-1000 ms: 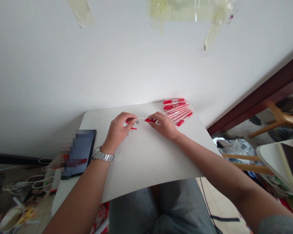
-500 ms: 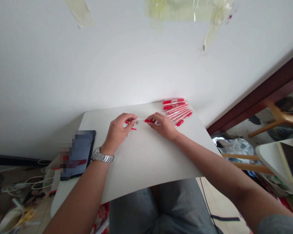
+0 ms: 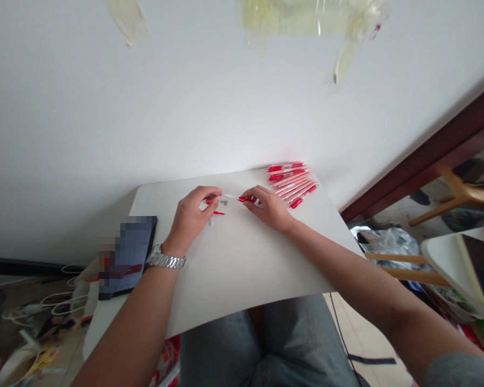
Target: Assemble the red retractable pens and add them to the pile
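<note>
My right hand (image 3: 268,207) is closed around the red part of a pen (image 3: 244,199). From its fingers a clear, pointed piece of that pen sticks out to the left. Just left of this tip is my left hand (image 3: 196,209), thumb and fingers drawn together in a pinch; whatever they hold is too small to make out. Under the left fingertips, on the white table (image 3: 242,269), lie a thin red piece (image 3: 219,213), a small grey metal part (image 3: 225,202) and a clear piece (image 3: 211,221). Another red piece (image 3: 208,202) shows partly behind the left thumb.
Several red and pink pens (image 3: 292,183) lie in a row at the table's back right, by the wall (image 3: 185,107). A tablet (image 3: 135,252) rests at the left edge near my left forearm. On the right stand a wooden chair (image 3: 455,199) and another white surface (image 3: 439,255).
My left hand has drawn slightly left, away from the pen's clear tip, leaving a small gap. The right hand stays in place with the pen.
</note>
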`<state>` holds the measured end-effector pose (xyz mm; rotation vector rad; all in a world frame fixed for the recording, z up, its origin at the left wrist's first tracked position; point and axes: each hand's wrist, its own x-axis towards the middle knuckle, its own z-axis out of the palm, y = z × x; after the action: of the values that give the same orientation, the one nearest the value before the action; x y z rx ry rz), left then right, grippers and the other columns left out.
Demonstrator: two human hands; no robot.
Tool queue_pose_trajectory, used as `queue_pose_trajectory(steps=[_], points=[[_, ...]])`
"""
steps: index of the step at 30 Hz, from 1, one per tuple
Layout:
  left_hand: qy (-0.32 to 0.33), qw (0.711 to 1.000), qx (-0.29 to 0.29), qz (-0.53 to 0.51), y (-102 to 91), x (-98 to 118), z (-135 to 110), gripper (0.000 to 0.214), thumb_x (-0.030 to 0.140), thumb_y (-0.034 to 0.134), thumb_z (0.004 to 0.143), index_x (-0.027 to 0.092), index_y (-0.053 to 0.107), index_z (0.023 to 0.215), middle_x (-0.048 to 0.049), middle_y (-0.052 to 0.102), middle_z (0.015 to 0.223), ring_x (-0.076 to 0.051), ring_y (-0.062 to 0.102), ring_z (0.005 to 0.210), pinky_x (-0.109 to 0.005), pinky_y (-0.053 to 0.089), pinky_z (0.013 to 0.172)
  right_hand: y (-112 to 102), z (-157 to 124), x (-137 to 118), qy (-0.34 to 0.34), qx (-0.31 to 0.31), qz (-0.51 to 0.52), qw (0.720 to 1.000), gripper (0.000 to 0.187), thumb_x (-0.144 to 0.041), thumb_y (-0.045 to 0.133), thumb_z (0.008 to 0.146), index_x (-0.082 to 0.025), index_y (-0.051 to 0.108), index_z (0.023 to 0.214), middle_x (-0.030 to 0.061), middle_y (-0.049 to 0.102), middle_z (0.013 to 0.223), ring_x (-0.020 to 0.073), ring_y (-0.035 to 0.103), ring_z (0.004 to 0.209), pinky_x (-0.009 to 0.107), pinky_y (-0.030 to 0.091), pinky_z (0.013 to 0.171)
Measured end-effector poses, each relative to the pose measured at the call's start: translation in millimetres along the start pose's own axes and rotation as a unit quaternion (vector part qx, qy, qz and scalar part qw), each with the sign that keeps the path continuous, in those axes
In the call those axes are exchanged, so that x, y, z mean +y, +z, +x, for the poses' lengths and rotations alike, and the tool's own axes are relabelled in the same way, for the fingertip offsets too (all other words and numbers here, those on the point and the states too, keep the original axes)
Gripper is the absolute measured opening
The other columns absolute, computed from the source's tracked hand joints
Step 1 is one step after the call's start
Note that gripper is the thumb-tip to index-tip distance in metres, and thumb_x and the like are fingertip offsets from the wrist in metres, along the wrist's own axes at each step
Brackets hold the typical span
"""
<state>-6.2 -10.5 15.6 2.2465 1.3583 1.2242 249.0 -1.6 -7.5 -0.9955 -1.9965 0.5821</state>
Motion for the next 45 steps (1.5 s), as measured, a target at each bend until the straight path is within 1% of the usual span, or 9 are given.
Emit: queue_pose_trajectory(steps=[4, 10, 17, 23, 26, 29, 33, 41, 45], points=[[0.012, 1.000, -0.004, 0.022, -4.1, -3.2, 0.4, 0.019, 0.028, 0.062, 0.103, 0.023, 0.074, 0.117, -0.0051, 0.078, 0.112, -0.020, 0.075, 0.099, -0.036, 0.061, 0.098, 1.2, 0.4, 0.6, 0.012, 0.009, 0.006, 1.000, 0.013, -0.032, 0.063, 0.103, -0.022, 0.069, 0.110, 0.0054, 0.073, 0.103, 0.0176, 0.067, 0.088, 0.031, 0.054, 0.080], [0.020, 0.997, -0.034, 0.068, -10.1, -7.9, 0.4, 0.022, 0.026, 0.058, 0.104, 0.023, 0.072, 0.120, -0.0054, 0.075, 0.111, -0.021, 0.072, 0.098, -0.037, 0.057, 0.096, 2.7, 0.7, 0.8, 0.022, 0.023, 0.013, 0.999, 0.013, -0.032, 0.063, 0.102, -0.022, 0.067, 0.108, 0.0041, 0.073, 0.099, 0.0170, 0.066, 0.085, 0.031, 0.054, 0.079], [0.021, 0.992, -0.057, 0.107, -13.1, -10.8, 0.8, 0.018, 0.027, 0.059, 0.102, 0.024, 0.073, 0.113, -0.0047, 0.072, 0.101, -0.023, 0.068, 0.094, -0.037, 0.054, 0.090, 1.9, 1.3, -1.3, 0.049, 0.030, 0.027, 0.998, 0.016, -0.038, 0.062, 0.103, -0.023, 0.065, 0.106, 0.0040, 0.074, 0.097, 0.0169, 0.066, 0.082, 0.032, 0.055, 0.077], [0.019, 0.989, -0.094, 0.113, -14.9, -13.7, 0.1, 0.015, 0.030, 0.059, 0.101, 0.025, 0.072, 0.108, -0.0049, 0.072, 0.101, -0.024, 0.068, 0.098, -0.038, 0.053, 0.090, 1.0, 0.7, -3.2, 0.060, 0.034, 0.043, 0.997, 0.021, -0.045, 0.060, 0.103, -0.024, 0.063, 0.106, 0.0046, 0.076, 0.099, 0.0172, 0.068, 0.082, 0.033, 0.057, 0.078], [0.028, 0.988, -0.109, 0.109, -16.7, -14.4, 0.5, 0.012, 0.030, 0.062, 0.099, 0.026, 0.072, 0.104, -0.0046, 0.071, 0.100, -0.024, 0.066, 0.096, -0.038, 0.053, 0.090, 0.8, 0.7, -3.2, 0.068, 0.034, 0.056, 0.996, 0.022, -0.045, 0.060, 0.102, -0.024, 0.062, 0.106, 0.0048, 0.076, 0.100, 0.0175, 0.070, 0.084, 0.034, 0.057, 0.080], [0.047, 0.985, -0.120, 0.112, -17.9, -16.8, 0.4, 0.010, 0.028, 0.064, 0.096, 0.025, 0.072, 0.103, -0.0045, 0.069, 0.101, -0.025, 0.065, 0.097, -0.040, 0.053, 0.092, 1.2, 1.0, -2.4, 0.067, 0.037, 0.067, 0.995, 0.022, -0.045, 0.061, 0.101, -0.024, 0.061, 0.106, 0.0048, 0.077, 0.099, 0.0177, 0.071, 0.086, 0.034, 0.058, 0.081], [0.066, 0.981, -0.140, 0.116, -17.8, -23.0, -0.6, 0.013, 0.024, 0.068, 0.091, 0.025, 0.072, 0.104, -0.0048, 0.068, 0.105, -0.026, 0.065, 0.101, -0.042, 0.053, 0.098, 2.0, 1.1, -1.0, 0.065, 0.041, 0.067, 0.995, 0.022, -0.046, 0.061, 0.101, -0.024, 0.061, 0.105, 0.0046, 0.076, 0.098, 0.0176, 0.071, 0.086, 0.034, 0.058, 0.080], [0.059, 0.979, -0.152, 0.125, -15.2, -24.9, -2.4, 0.016, 0.022, 0.071, 0.087, 0.027, 0.073, 0.102, -0.0055, 0.069, 0.111, -0.028, 0.064, 0.108, -0.046, 0.053, 0.105, 1.5, 0.8, -1.6, 0.064, 0.039, 0.059, 0.995, 0.022, -0.045, 0.061, 0.101, -0.024, 0.061, 0.106, 0.0045, 0.077, 0.099, 0.0178, 0.071, 0.085, 0.034, 0.059, 0.080], [0.057, 0.979, -0.155, 0.123, -13.9, -26.9, -3.3, 0.015, 0.022, 0.072, 0.087, 0.027, 0.073, 0.101, -0.0053, 0.069, 0.112, -0.028, 0.065, 0.110, -0.046, 0.053, 0.105, 1.4, 0.8, -1.7, 0.067, 0.037, 0.055, 0.996, 0.020, -0.043, 0.061, 0.101, -0.024, 0.061, 0.106, 0.0044, 0.077, 0.099, 0.0173, 0.070, 0.084, 0.033, 0.058, 0.080]])
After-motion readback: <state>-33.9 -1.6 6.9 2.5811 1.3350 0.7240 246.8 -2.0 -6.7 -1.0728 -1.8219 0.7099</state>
